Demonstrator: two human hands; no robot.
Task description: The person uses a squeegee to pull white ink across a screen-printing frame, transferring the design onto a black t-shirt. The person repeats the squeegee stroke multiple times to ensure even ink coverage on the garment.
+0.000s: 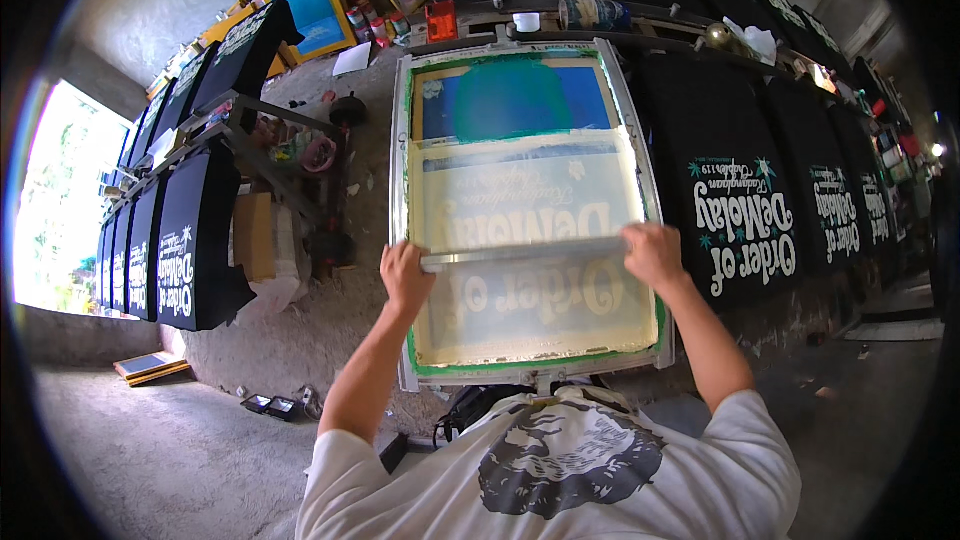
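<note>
From where I stand, with the far end of the screen frame (530, 374) as twelve o'clock, this looks like the inking stage of a shirt print: a squeegee (530, 253) lies across the mesh, a little toward six o'clock from the middle. Both hands are on it and well apart, the left hand (406, 275) curled tight round the nine o'clock end, the right hand (653, 252) closed round the three o'clock end, which sits slightly farther from the worker's body. A pale film covers the mesh on both sides of the bar, and lettering shows dimly through it; I can't tell what lies underneath. At the frame's twelve o'clock end there's a blue band with a green patch (510, 95). Just beside the frame, toward three o'clock, a black shirt (730, 190) bears white lettering and green leaf shapes; more black shirts (200, 230) hang over toward nine. To my eye, the next move calls for matched pressure from both hands, the blade kept flat and square to the rails over the whole lettering. Leaning harder on one end could leave the film streaky or uneven.
</note>
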